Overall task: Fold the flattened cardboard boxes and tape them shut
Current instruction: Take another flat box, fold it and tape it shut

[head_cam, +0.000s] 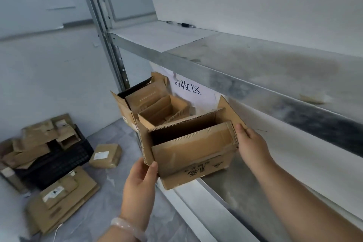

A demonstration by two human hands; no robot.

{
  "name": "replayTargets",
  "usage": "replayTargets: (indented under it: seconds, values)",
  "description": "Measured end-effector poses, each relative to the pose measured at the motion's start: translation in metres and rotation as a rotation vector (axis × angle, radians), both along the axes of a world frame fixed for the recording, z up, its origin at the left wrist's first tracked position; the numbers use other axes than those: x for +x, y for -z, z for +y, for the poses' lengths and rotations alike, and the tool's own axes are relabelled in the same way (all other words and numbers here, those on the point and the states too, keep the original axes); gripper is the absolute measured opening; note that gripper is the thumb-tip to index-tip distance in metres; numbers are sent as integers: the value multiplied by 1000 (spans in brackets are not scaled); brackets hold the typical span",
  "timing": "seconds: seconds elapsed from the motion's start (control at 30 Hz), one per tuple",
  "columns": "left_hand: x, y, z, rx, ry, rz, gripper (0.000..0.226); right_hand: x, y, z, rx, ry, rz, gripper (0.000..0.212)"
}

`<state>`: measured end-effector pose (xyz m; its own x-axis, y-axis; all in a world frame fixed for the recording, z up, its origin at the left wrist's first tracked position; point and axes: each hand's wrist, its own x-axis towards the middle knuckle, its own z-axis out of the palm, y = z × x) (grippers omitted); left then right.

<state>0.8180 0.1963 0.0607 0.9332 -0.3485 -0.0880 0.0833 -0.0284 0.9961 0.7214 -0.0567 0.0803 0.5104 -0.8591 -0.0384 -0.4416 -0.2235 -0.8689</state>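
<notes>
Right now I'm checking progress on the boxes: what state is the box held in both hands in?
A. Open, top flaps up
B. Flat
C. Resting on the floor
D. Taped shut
A: the held box is opened out with its top flaps raised, gripped by the left hand and right hand, no tape across it.

This looks like a storeroom or a small warehouse. A metal rack [255,76] with bare, dusty shelves stands against a plain white wall. A paper sign [188,88] with printed Chinese characters hangs under one shelf. On the grey floor [121,208], used cardboard boxes [59,198] lie in piles around a black plastic crate [59,165].
</notes>
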Motion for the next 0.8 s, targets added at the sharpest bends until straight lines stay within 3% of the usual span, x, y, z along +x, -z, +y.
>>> replayTargets:
  seconds: [0.27, 0.3, 0.4, 0.47, 0.57, 0.7, 0.8]
  values:
    - [37, 11, -25, -27, -40, 45, 18, 63, 15, -27, 110, -200, -6, 11]
    - [40, 12, -24, -10, -12, 29, 25, 64, 20, -24, 103, -188, -27, 16]
    - [50, 16, -17, 75, 108, -20, 66, 56, 38, -2, 38, 67, -86, 60]
    - [59, 19, -13, 105, 192, -41, 73, 49, 54, 17, 140, 143, -166, 53]
    - [75, 23, -10, 165, 311, -87, 88, 55, 72, 37, 435, -33, -166, 30]
    - [92, 21, -9, 240, 421, -158, 102, 79, 67, 52, 465, -145, -130, 72]
    - [100, 19, -5, 286, 474, -220, 96, 90, 62, 61, 422, -156, -105, 78]
